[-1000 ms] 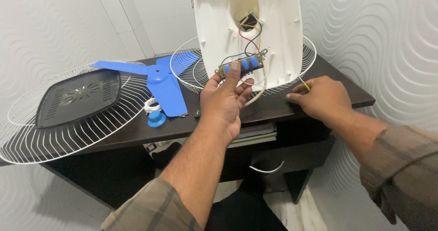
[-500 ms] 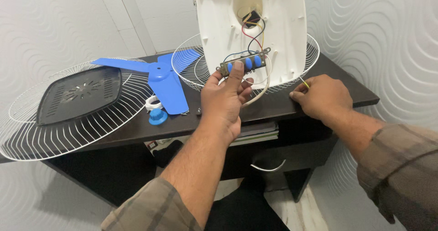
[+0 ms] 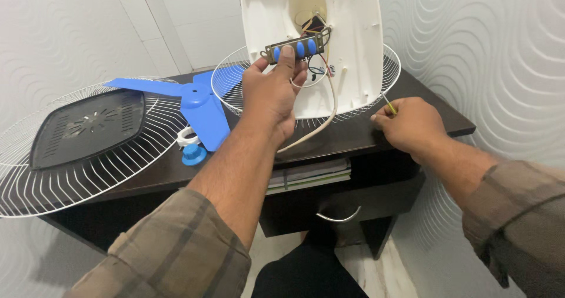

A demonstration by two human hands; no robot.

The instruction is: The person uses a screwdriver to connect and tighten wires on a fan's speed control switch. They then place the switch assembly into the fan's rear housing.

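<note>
Head view: our left hand [image 3: 268,95] pinches the light, wire-tethered switch panel [image 3: 296,49] at twelve o'clock; we judge its edges safest. Our right hand [image 3: 412,124], at three o'clock, grips a screwdriver [image 3: 388,105].

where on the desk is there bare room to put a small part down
Bare dark desk top shows along the front edge between the left hand and right hand, and at the far right corner past the white fan housing. The left side is crowded: wire guard, blue blade, blue cap.
</note>
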